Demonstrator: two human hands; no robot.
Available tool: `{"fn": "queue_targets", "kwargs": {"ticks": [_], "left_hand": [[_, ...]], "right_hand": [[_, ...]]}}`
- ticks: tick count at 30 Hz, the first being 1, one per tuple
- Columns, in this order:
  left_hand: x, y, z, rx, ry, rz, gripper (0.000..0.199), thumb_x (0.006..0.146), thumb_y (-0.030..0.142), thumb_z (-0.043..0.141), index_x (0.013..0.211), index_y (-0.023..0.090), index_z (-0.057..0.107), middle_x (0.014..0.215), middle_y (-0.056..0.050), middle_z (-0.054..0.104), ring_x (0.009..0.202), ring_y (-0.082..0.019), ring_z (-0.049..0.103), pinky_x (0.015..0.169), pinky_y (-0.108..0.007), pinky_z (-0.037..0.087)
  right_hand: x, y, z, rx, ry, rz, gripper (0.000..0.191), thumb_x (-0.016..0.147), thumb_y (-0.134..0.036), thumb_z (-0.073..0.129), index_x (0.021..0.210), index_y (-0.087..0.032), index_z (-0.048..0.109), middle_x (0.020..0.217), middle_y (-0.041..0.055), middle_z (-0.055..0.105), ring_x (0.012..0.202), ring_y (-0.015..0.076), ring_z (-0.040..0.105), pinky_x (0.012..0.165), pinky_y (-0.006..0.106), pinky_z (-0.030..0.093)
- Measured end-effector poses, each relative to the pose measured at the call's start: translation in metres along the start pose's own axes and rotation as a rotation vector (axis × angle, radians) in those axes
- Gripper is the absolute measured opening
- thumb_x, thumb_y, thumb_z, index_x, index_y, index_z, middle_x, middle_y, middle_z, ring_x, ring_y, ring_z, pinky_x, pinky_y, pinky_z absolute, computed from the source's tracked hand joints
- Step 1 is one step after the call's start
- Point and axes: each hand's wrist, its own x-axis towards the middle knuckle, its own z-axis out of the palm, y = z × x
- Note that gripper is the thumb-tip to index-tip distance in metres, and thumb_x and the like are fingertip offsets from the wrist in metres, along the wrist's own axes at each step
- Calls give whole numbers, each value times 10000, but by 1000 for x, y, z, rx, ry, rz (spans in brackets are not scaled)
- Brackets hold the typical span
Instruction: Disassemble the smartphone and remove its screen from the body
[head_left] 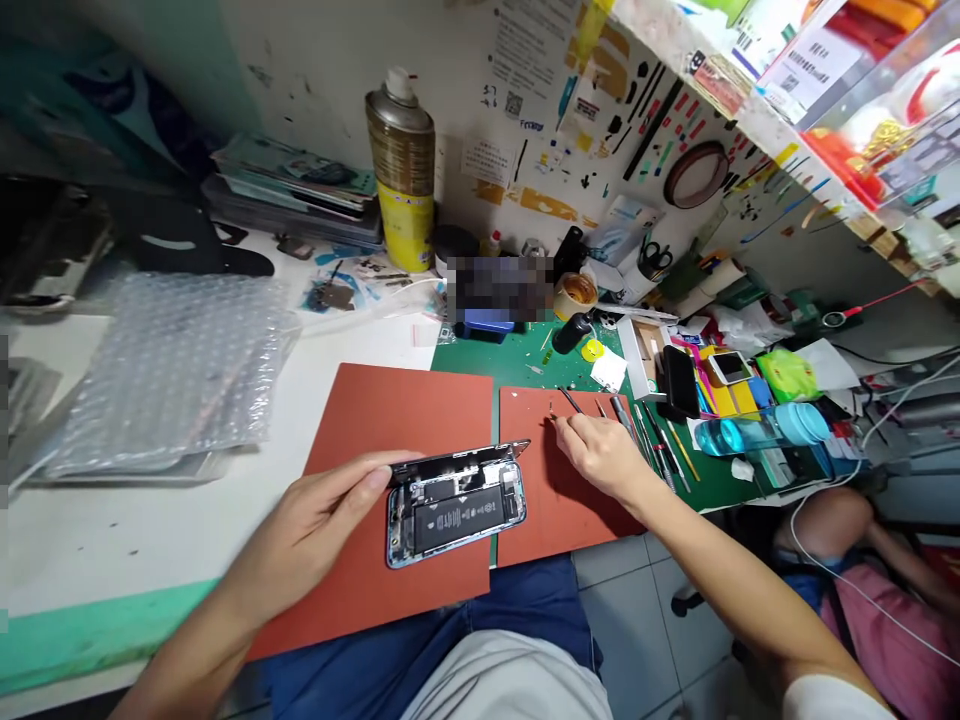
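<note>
An opened phone [455, 513] lies on a red-brown mat [390, 420], its black battery and boards showing. Its screen panel [457, 462] is tilted up along the far edge. My left hand [315, 525] steadies the phone's left end, the thumb pressing the lifted screen. My right hand [600, 455] rests on a second red-brown mat [551, 500] to the right, fingertips pinched at something tiny near small screws [553, 412]; what it pinches is too small to make out. Tweezers and screwdrivers [637, 425] lie just beyond that hand.
Bubble wrap [165, 370] covers the left of the white bench. A tall spray can [403, 170] stands at the back by the wall. A green cutting mat [517, 365], a blue bottle [757, 432], phones and cluttered parts fill the right. A seated person's knee [825, 525] is at lower right.
</note>
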Motion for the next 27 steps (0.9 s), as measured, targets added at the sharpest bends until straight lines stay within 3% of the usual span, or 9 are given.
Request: {"fn": "queue_targets", "kwargs": {"ticks": [9,16,22,27], "left_hand": [[0,0,0,64,30,-21,586,1014,708,493,1181,267,841,1235,-37,837,1122,-262,813,1013,-323,637],[2,1,0,59,32,-5,568,1016,698,495,1179,283,847,1224,-31,839,1100,-245,822,977,-277,641],[2,-3,-1,55,36,6,573,1013,701,500,1180,278,849,1220,-36,841,1107,-248,820,990,-285,637],[3,1,-1,42,41,-2,580,997,730,513,1177,295,851,1226,-25,839,1123,-268,815,1023,-328,633]], "right_hand": [[37,21,21,-7,-244,-155,286,1012,6,480,950,-117,731,846,90,660,694,171,587,613,323,430],[50,19,23,-11,-323,-194,261,989,12,517,957,-102,749,874,104,685,682,181,603,594,335,412],[42,19,8,42,-246,-81,251,1019,-16,517,1025,-115,748,923,104,699,717,173,616,644,327,442],[9,24,-29,95,-43,227,273,1094,-135,478,1113,-134,750,811,70,688,668,169,607,614,311,430]]}}
